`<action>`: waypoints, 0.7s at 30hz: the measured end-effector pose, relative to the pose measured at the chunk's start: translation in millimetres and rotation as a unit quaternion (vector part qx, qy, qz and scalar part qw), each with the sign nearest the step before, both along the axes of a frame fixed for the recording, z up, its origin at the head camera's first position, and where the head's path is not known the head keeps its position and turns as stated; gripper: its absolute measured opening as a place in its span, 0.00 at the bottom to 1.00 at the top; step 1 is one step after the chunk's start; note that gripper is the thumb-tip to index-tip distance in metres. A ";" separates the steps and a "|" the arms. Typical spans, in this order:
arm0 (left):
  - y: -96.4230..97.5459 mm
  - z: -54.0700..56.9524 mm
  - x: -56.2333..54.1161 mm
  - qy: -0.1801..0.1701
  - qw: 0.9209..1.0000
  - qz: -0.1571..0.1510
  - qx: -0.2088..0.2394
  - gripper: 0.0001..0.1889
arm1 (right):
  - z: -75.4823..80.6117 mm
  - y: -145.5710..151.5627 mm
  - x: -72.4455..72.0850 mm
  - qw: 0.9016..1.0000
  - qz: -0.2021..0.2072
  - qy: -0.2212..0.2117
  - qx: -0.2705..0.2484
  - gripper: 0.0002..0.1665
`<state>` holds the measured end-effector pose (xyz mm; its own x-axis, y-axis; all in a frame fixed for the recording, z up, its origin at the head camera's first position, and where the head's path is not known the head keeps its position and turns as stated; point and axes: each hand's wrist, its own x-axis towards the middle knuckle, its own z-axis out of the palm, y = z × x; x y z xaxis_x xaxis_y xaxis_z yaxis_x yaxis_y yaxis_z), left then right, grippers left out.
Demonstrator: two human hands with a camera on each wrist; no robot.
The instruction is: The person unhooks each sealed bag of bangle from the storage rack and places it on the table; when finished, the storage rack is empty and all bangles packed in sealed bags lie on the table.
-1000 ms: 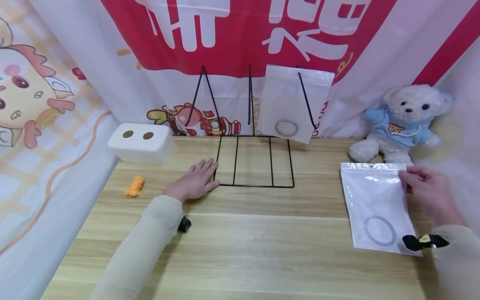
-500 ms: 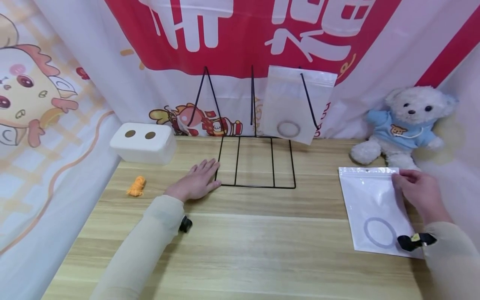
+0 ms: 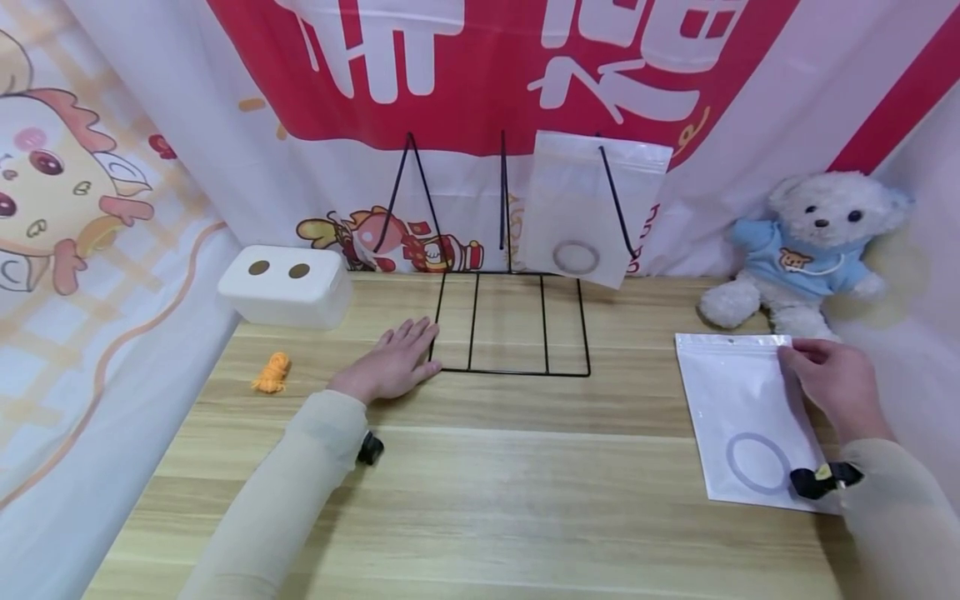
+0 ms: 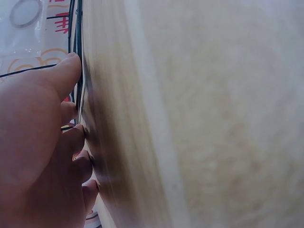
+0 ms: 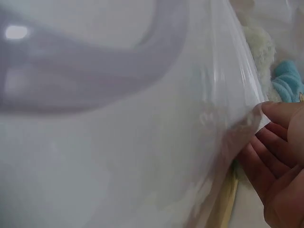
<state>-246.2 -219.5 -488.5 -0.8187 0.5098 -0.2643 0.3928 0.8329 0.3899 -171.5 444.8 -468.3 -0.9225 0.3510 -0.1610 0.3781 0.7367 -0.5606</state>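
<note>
My right hand point(image 3: 836, 387) pinches the upper right corner of a white zip-top plastic bag point(image 3: 731, 400) that has a grey ring showing at its lower part. In the right wrist view the thumb lies on the bag's point(image 5: 142, 156) near face, with the fingers behind it. My left hand point(image 3: 390, 362) lies with its fingers spread on the table, fingertips right at the left side of a black wire rack point(image 3: 510, 372). From the rack's right upright hangs a second white zip-top bag point(image 3: 577, 208), also with a ring on it. In the left wrist view the left hand point(image 4: 42, 137) touches the rack's edge.
A white box point(image 3: 288, 287) with two round holes stands at the back left. Before it lies a bundle of orange cord point(image 3: 272, 372). A white teddy bear point(image 3: 810, 242) in a blue top sits at the back right, just behind the held bag. A printed curtain point(image 3: 465, 75) backs the table.
The right hand has moved slightly left and down, and the top of the bag has come down with it. The left hand stays in place at the rack.
</note>
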 end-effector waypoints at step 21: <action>12.4 26.5 13.5 0.007 0.999 0.005 -0.038 0.40 | 5.0 5.8 8.0 1.000 0.019 0.007 -0.017 0.38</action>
